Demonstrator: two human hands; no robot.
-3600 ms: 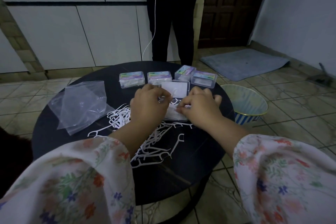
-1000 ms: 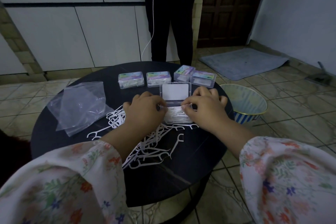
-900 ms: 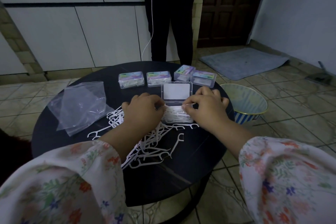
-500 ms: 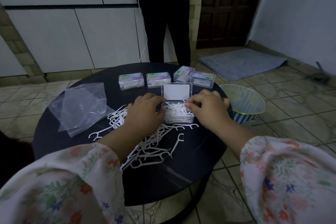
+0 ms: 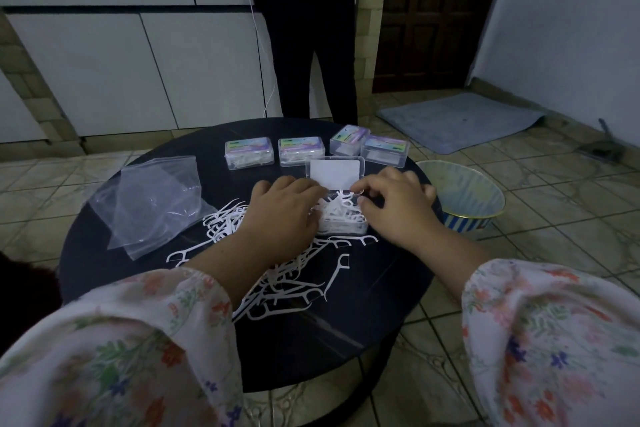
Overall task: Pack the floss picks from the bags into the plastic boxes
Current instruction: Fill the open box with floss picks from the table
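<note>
An open clear plastic box point(image 5: 335, 173) stands mid-table with its lid upright, its base heaped with white floss picks point(image 5: 341, 217). My left hand point(image 5: 280, 210) lies against the box's left side, fingers curled onto the heap. My right hand point(image 5: 393, 206) is at the box's right side, thumb and forefinger pinched at picks near the back corner. Loose floss picks point(image 5: 287, 282) are scattered on the black round table point(image 5: 374, 305) under and in front of my left wrist. Empty clear bags point(image 5: 152, 201) lie at the left.
Several closed, filled boxes stand in a row at the table's far edge, from one at the left point(image 5: 248, 152) to one at the right point(image 5: 385, 151). A person in black point(image 5: 311, 28) stands behind the table. A striped bowl point(image 5: 464, 198) sits on the floor at the right.
The bundle of picks held between both hands has gone down into the box. My hands have spread to the box's two sides, and the heap now shows between them.
</note>
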